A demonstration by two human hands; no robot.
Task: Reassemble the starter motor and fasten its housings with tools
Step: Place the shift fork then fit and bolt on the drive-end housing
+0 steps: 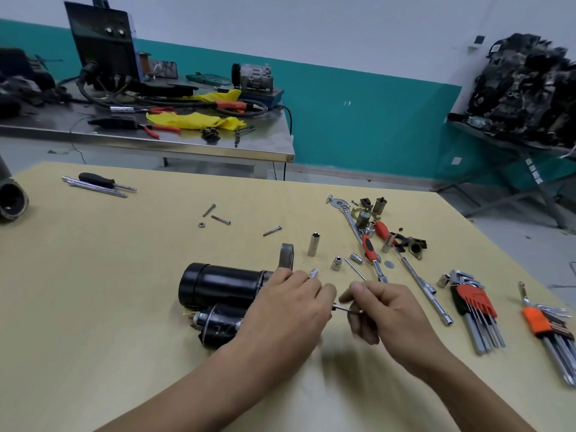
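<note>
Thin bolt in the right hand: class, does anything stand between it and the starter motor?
Yes. The left hand lies over the starter motor at its right end, directly between it and the thin bolt pinched by the right hand.

A workshop: steel bench (149, 141) with a welding machine (103, 48), pliers (159, 129), engine parts (526, 88).

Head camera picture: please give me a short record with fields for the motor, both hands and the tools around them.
motor: black starter motor lying on its side on the table
left hand: grips the motor's right end
right hand: pinches a thin rod, tip toward the motor
loose bolts: three, beyond the motor
tools: ratchet, sockets and two hex key sets, at the right
</note>
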